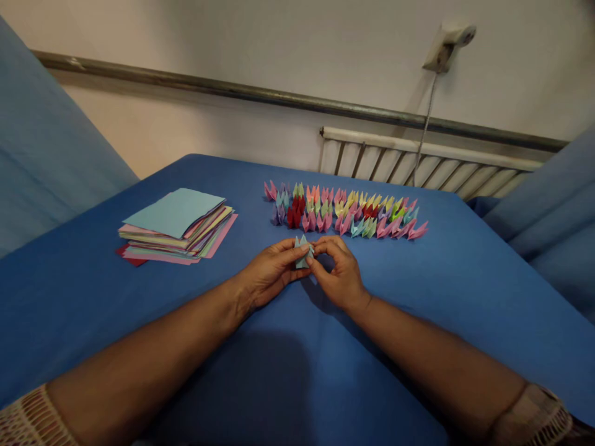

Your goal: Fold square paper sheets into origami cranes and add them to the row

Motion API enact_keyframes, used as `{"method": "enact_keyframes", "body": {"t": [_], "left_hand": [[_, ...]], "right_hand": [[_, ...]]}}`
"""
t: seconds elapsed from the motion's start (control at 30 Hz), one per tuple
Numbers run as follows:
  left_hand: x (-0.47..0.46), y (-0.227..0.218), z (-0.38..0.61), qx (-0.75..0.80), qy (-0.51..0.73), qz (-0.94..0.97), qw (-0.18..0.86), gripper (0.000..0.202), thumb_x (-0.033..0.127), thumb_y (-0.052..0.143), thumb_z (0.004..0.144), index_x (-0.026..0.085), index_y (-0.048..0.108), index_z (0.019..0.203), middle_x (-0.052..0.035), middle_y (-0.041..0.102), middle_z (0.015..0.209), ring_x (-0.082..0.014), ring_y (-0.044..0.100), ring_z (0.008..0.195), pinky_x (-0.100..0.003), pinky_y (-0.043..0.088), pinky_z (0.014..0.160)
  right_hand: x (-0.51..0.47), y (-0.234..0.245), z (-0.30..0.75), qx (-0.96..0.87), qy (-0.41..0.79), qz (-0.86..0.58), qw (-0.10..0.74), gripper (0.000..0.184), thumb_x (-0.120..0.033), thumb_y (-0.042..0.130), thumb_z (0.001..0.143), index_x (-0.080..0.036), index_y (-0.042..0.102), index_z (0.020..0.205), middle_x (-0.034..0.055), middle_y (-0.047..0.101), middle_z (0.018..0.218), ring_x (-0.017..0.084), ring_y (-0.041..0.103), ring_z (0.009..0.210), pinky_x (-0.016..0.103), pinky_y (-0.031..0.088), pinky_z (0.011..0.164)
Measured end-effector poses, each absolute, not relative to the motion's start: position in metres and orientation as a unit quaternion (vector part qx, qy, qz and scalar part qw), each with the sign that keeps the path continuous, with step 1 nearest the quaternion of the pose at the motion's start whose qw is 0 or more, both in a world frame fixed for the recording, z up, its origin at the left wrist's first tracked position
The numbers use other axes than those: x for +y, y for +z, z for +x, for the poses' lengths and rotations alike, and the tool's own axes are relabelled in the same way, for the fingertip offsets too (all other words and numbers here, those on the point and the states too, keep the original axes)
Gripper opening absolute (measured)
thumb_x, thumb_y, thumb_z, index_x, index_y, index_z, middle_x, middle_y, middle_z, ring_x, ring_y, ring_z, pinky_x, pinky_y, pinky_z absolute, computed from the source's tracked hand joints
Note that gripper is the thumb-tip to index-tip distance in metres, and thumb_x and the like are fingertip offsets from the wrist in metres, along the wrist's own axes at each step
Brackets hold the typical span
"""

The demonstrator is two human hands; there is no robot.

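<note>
My left hand [272, 271] and my right hand [338, 274] meet over the middle of the blue table [446, 291]. Together they pinch a small folded piece of light blue paper [301, 251], fingers closed on it from both sides. Just beyond my hands stand rows of several small folded paper pieces [346, 214] in pink, red, yellow, green and purple. A stack of flat coloured paper sheets [179, 226], light blue on top, lies to the left.
A pale wall with a grey rail [279, 96] runs behind the table. A white slatted frame [432, 164] stands at the back right, with a cord hanging from a wall fixture [447, 43]. Blue fabric [46, 142] rises on both sides.
</note>
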State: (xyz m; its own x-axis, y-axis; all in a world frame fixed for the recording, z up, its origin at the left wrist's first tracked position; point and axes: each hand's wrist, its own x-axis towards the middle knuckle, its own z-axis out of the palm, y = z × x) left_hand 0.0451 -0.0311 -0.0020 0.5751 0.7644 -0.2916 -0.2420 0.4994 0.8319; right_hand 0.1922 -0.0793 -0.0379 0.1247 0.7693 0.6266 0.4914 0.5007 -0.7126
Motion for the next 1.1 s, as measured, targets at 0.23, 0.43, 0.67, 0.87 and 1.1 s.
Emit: {"method": "enact_keyframes", "body": {"t": [0.23, 0.43, 0.67, 0.87, 1.1], "left_hand": [[-0.030, -0.009, 0.046, 0.331, 0.344, 0.446, 0.758, 0.018, 0.027, 0.080, 0.070, 0.016, 0.070, 0.081, 0.0000, 0.066, 0.081, -0.0101, 0.058, 0.075, -0.023, 0.043, 0.075], [-0.028, -0.013, 0.046, 0.328, 0.363, 0.469, 0.735, 0.022, 0.028, 0.081, 0.069, 0.016, 0.072, 0.084, -0.0017, 0.068, 0.085, -0.0117, 0.060, 0.076, -0.025, 0.043, 0.075], [-0.028, -0.007, 0.047, 0.326, 0.369, 0.405, 0.771, 0.023, 0.024, 0.082, 0.066, 0.014, 0.072, 0.084, -0.0009, 0.065, 0.076, -0.0104, 0.058, 0.070, -0.024, 0.045, 0.073], [-0.030, -0.008, 0.049, 0.334, 0.367, 0.438, 0.750, 0.023, 0.031, 0.079, 0.071, 0.015, 0.072, 0.087, -0.0011, 0.066, 0.078, -0.0107, 0.059, 0.072, -0.024, 0.044, 0.073], [-0.029, -0.007, 0.045, 0.335, 0.385, 0.461, 0.726, 0.019, 0.027, 0.080, 0.068, 0.017, 0.071, 0.082, 0.0001, 0.065, 0.076, -0.0112, 0.058, 0.068, -0.025, 0.043, 0.068]], "right_hand": [[-0.078, -0.040, 0.192, -0.643, 0.124, -0.484, 0.581, 0.008, -0.018, 0.060, 0.081, -0.023, 0.057, 0.076, 0.0036, 0.062, 0.092, 0.018, 0.063, 0.090, 0.037, 0.051, 0.084], [-0.078, -0.040, 0.191, -0.647, 0.121, -0.484, 0.576, 0.008, -0.017, 0.061, 0.080, -0.022, 0.057, 0.075, 0.0037, 0.063, 0.089, 0.018, 0.063, 0.087, 0.035, 0.051, 0.082], [-0.081, -0.042, 0.189, -0.649, 0.207, -0.483, 0.551, 0.006, -0.026, 0.060, 0.086, -0.023, 0.063, 0.082, 0.0002, 0.063, 0.078, 0.015, 0.060, 0.071, 0.029, 0.049, 0.069], [-0.082, -0.044, 0.188, -0.596, 0.256, -0.509, 0.566, 0.011, -0.030, 0.060, 0.086, -0.021, 0.062, 0.079, -0.0021, 0.064, 0.069, 0.013, 0.058, 0.061, 0.026, 0.045, 0.059], [-0.083, -0.042, 0.187, -0.614, 0.256, -0.500, 0.554, 0.010, -0.030, 0.060, 0.085, -0.022, 0.061, 0.080, -0.0028, 0.063, 0.068, 0.012, 0.057, 0.059, 0.025, 0.044, 0.057]]}}
